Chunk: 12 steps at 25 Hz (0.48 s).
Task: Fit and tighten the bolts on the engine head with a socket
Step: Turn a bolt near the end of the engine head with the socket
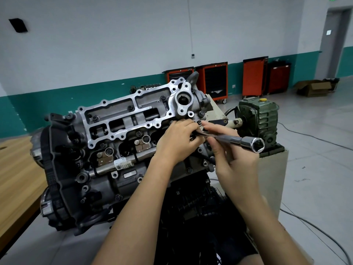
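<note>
Leaning over the engine head (133, 119), a person works with both bare hands at its right-hand end. The left hand (177, 144) has its fingers curled round the far end of a chrome socket wrench (238, 140), right where the tool meets the casting; what lies under those fingers is hidden. The right hand (235, 161) grips the same tool's shaft further back, thumb beneath and fingers stretched over the top, the forefinger pointing toward the head. The wrench lies tilted, its near end raised toward the camera with the open hexagonal mouth showing. Just above the fingertips of both hands a dark bolt (199, 122) sits in the edge of the head. Several other seated bolts (130, 107) stand across the bright aluminium frame on top of the head. A white barcode label (124, 163) is wrapped round a metal rail lower on the engine's side, and a toothed belt (51, 175) runs round the left end.

A green gearbox (261, 115) with a yellow cap stands just to the right of the engine, its shaft reaching toward it. A wooden bench (17, 169) lies to the left. Against the back wall stand orange tool carts (215, 81), with an open cardboard box (315, 87) on the floor near them and a grey cable (309, 135) trailing across the floor.
</note>
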{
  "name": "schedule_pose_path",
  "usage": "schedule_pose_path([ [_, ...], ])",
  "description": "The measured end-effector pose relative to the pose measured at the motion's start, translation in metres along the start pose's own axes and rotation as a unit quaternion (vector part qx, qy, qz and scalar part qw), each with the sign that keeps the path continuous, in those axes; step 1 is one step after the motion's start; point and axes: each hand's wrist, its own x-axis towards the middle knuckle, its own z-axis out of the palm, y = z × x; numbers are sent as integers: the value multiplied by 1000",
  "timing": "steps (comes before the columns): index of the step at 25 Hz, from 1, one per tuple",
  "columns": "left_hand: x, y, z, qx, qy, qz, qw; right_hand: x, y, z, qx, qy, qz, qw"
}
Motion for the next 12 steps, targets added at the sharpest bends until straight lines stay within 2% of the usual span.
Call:
schedule_pose_path([
  [2,0,1,-1,-5,-2,-3,1000,4,2,-2,3,6,-4,1000],
  [5,0,2,-2,-7,-2,-2,1000,7,2,-5,29,57,37,997],
  [10,0,2,-1,0,-3,0,1000,-1,-1,-2,12,-12,5,1000],
  [12,0,3,-2,-7,-4,-3,1000,3,1,-3,15,5,9,1000],
])
